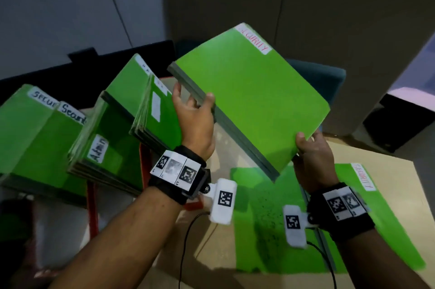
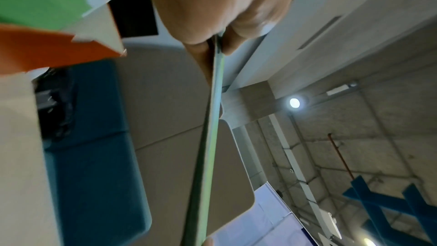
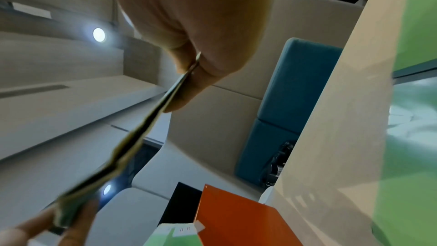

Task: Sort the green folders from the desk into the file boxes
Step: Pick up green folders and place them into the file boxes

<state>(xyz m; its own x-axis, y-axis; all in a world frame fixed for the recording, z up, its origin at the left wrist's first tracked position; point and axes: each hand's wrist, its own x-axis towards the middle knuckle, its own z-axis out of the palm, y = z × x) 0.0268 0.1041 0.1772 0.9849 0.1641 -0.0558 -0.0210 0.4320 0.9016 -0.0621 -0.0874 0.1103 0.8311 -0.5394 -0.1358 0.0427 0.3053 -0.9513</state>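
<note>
A thick green folder (image 1: 254, 98) with a red "SECURITY" label is held tilted in the air between both hands. My left hand (image 1: 195, 119) grips its left edge, thumb on top. At the folder's lower right corner my right hand (image 1: 310, 149) pinches it. The left wrist view shows the folder's edge (image 2: 212, 119) running away from the palm, and the right wrist view shows the same edge (image 3: 151, 117) pinched between thumb and fingers. More green folders (image 1: 381, 225) lie flat on the desk below. Orange file boxes (image 1: 93, 194) at the left hold upright green folders (image 1: 110, 138) labelled "Security" and "Admin".
The light wooden desk (image 1: 400, 171) extends to the right. A teal chair (image 1: 327, 79) stands behind the held folder. Cables from the wrist cameras trail over the desk's front. A dark box (image 1: 404, 121) sits at the far right.
</note>
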